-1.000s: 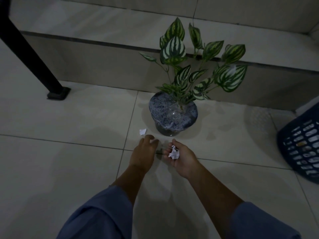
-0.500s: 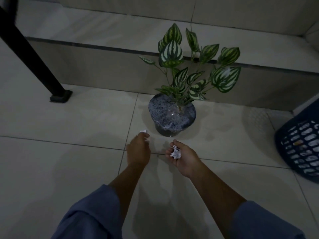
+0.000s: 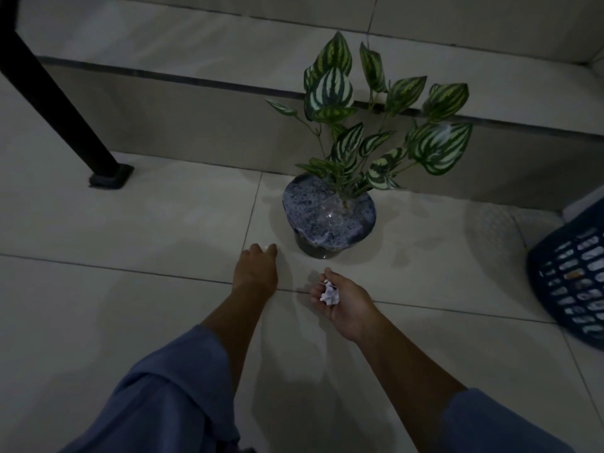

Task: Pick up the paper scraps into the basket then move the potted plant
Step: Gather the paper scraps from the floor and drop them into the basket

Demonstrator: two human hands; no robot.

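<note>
White loose scrap (image 3: pixel 270 246) beside potted plant (image 3: pixel 330 220): pinching with left hand (image 3: pixel 256 271), pooling crumpled scraps (image 3: pixel 330 295) in cupped right hand (image 3: pixel 346 305) for basket (image 3: pixel 568 282).

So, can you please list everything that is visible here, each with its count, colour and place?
potted plant: one, striped green leaves, speckled blue-grey pot, centre, on the floor.
basket: one, dark blue, right edge.
black leg: one, upper left.
paper scrap: one, white, on the floor at the left fingertips.
crumpled paper: white, in the right palm; count unclear.
left hand: fingertips on the paper scrap.
right hand: curled round the crumpled paper.
sleeves: two, blue, bottom.
</note>
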